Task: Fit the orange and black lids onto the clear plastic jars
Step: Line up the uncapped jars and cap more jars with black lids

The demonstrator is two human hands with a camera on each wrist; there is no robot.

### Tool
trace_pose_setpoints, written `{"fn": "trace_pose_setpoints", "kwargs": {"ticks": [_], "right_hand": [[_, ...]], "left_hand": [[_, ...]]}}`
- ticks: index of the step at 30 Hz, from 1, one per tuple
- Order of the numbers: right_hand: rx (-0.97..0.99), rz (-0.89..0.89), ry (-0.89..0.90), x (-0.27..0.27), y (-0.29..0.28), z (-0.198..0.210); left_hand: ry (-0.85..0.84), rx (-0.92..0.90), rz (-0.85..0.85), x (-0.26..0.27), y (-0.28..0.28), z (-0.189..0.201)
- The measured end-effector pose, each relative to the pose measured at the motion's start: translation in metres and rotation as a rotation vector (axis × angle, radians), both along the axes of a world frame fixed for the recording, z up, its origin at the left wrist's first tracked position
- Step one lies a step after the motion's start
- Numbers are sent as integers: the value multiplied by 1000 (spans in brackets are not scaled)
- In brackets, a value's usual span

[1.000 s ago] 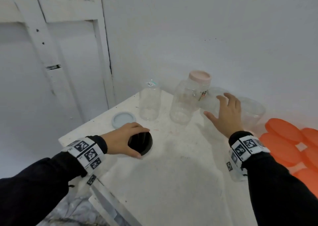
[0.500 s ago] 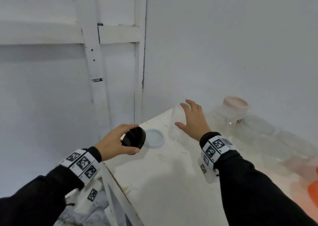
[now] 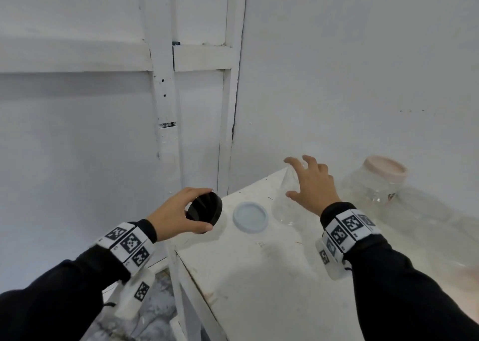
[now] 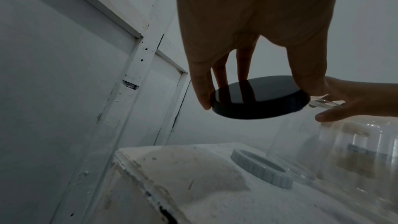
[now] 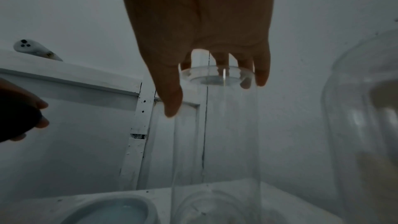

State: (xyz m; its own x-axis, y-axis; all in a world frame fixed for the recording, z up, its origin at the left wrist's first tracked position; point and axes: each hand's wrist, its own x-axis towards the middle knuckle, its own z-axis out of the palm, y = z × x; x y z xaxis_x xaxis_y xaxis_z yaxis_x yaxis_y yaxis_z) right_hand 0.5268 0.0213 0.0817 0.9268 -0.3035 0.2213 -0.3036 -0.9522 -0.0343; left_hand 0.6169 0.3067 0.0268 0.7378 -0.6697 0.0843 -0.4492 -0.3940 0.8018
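Head view first: my left hand (image 3: 176, 212) pinches the black lid (image 3: 204, 208) by its rim off the table's (image 3: 259, 276) left corner, while my right hand (image 3: 312, 185), fingers spread and holding nothing, hovers over the upright clear jar (image 3: 282, 205) to the lid's right, nearer it. Left wrist view: lid (image 4: 259, 97) tilted, held above the table. Right wrist view: fingertips (image 5: 261, 77) ring the jar's open mouth (image 5: 215, 74), contact unclear.

A bare utility corner: scuffed white table (image 3: 259, 276) against chipped white panelled wall (image 3: 77, 133).
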Motion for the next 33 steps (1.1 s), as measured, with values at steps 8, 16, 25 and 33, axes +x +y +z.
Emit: {"fn": "trace_pose_setpoints", "kwargs": {"ticks": [8,16,25,33], "right_hand": [[-52,-19,12,-26,6,3],[184,-81,-53,-85,21,0],[437,-306,-90,-153,12,-18],[638,-429,-97,-210,-5,-39]], "left_hand": [[-29,4,-49,13,-14,3],[-22,-81,-95,24,-48,19],[-7,-143,-232,8,-101,29],[38,-208,-388,-24,-151,37]]}}
